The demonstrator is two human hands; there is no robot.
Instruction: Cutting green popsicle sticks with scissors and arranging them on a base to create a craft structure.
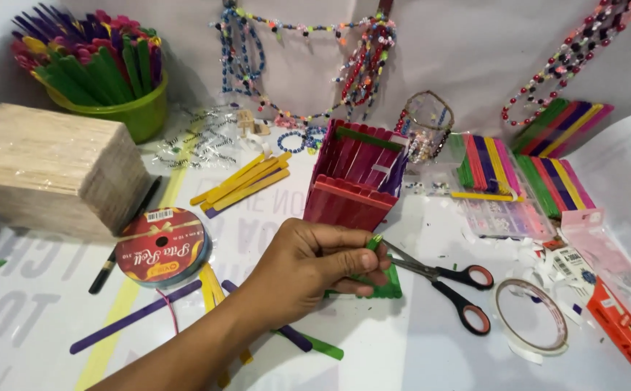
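Observation:
My left hand (308, 268) reaches in from the lower left, its fingers closed on a small green craft-stick piece (389, 287) that rests low over the white table. A green tip sticks up above the fingers. Just behind the hand stands a little box of red and purple craft sticks (352, 181). Black-and-red-handled scissors (446, 286) lie right beside the fingertips, blades pointing at the hand. My right hand is out of view.
A red ribbon spool (161, 247), a black pen (123, 235) and loose purple, yellow and green sticks (239, 185) lie left. A wooden stick block (51, 166) and a green cup of sticks (105, 72) stand back left. Tape roll (531, 318), stick packs (518, 177) and bead strings (362, 65) sit right and behind.

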